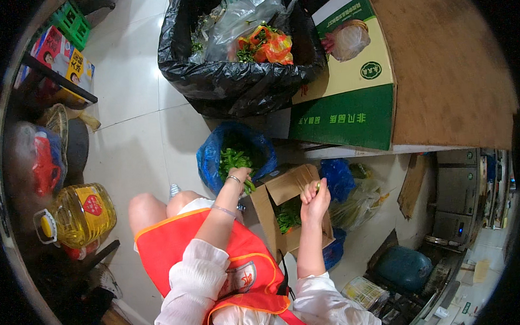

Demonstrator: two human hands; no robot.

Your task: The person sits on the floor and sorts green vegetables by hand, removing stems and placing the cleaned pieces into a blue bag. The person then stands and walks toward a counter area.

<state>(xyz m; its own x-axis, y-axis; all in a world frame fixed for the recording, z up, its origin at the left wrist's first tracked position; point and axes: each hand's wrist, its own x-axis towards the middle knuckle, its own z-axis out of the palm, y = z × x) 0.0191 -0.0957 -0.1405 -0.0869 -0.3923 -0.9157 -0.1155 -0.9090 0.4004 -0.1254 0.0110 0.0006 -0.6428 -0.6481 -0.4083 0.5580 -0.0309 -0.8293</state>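
Observation:
My left hand (pixel 242 175), with a bracelet at the wrist, is closed around a bunch of green vegetables (pixel 233 160) at the mouth of a blue plastic bag (pixel 206 158). More greens lie in the shadow inside that bag. To the right, my right hand (pixel 315 199) is raised above the edge of an open cardboard box (pixel 268 213), fingers curled. A small green piece (pixel 318 186) shows between its thumb and fingers; what it is exactly is too small to tell. Inside the box are green leafy vegetables (pixel 289 217).
A bin lined with a black bag (pixel 240 83) holds plastic and plant scraps ahead. At its right a printed carton (pixel 344 116) leans by a brown board (pixel 445 70). Blue bags (pixel 338 179) lie beyond the box. An oil jug (pixel 83 216) stands left on the tiled floor (pixel 131 154).

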